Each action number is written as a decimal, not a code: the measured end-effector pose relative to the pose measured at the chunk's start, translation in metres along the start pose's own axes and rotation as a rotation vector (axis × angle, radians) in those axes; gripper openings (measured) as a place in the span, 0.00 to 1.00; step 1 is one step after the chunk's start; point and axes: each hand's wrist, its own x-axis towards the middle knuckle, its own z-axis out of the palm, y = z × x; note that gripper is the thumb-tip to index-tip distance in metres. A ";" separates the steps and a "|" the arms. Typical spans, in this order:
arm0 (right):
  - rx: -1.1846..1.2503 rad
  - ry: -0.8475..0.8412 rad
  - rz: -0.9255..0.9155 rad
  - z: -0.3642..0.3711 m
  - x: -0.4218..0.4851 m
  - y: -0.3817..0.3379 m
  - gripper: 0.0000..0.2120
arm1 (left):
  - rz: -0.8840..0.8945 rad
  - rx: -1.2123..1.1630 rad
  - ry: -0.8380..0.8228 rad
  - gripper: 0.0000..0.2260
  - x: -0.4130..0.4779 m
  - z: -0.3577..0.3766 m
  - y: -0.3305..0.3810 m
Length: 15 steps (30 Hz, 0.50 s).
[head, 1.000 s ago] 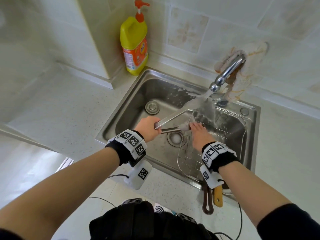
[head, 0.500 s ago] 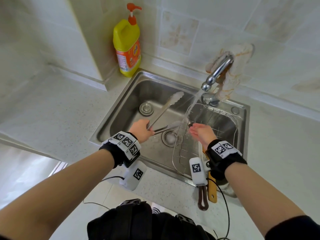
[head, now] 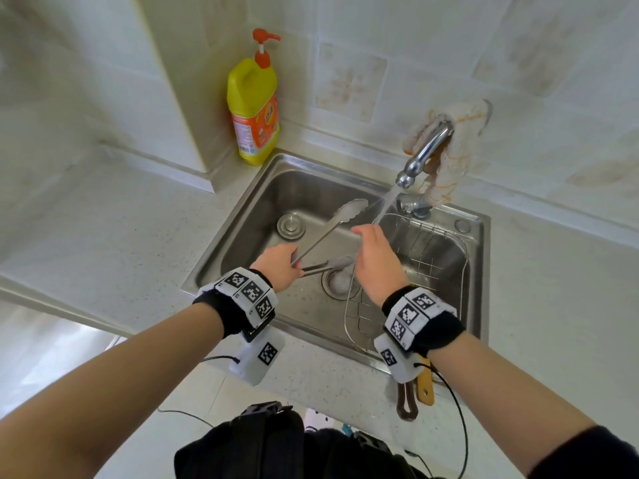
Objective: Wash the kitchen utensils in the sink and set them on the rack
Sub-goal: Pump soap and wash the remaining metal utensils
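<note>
The metal tongs (head: 321, 238) are held above the steel sink (head: 256, 216), gripped at their hinge end by the left hand (head: 276, 266). Their arms are spread wide. One slants up and away, ending in a scalloped tip. The other runs lower, its tip partly hidden behind the right hand (head: 378, 261). A wire rack (head: 446, 250) sits in the sink's right half. A brown looped handle (head: 406, 402) and a yellow wooden handle (head: 425, 388) stick out over the near rim above the desk (head: 328, 375).

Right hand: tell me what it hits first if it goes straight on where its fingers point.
Probably the tongs, whose upper arm lies just past the fingertips of the right hand; depth is unclear, so it might pass under.
</note>
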 end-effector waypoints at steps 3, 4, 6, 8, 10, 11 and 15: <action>-0.181 -0.026 -0.237 0.011 -0.003 -0.009 0.36 | 0.024 0.102 -0.011 0.06 0.000 0.002 0.003; -0.269 -0.071 -0.284 0.015 -0.002 -0.007 0.38 | 0.044 0.138 -0.006 0.06 -0.001 0.002 0.004; -0.386 -0.155 -0.229 0.016 0.004 0.004 0.41 | 0.091 0.220 -0.001 0.05 -0.005 0.003 0.007; -0.395 -0.189 -0.011 0.009 0.004 0.016 0.41 | 0.135 0.313 0.006 0.01 -0.009 0.005 0.009; -0.389 -0.190 0.074 0.010 -0.004 0.018 0.39 | 0.167 0.394 0.040 0.04 -0.013 0.007 0.008; -0.402 -0.186 0.034 0.014 -0.012 0.015 0.38 | 0.182 0.420 0.054 0.05 -0.015 0.008 0.007; -0.389 -0.166 -0.140 0.018 -0.026 0.013 0.31 | 0.228 0.447 0.064 0.07 -0.019 0.006 0.006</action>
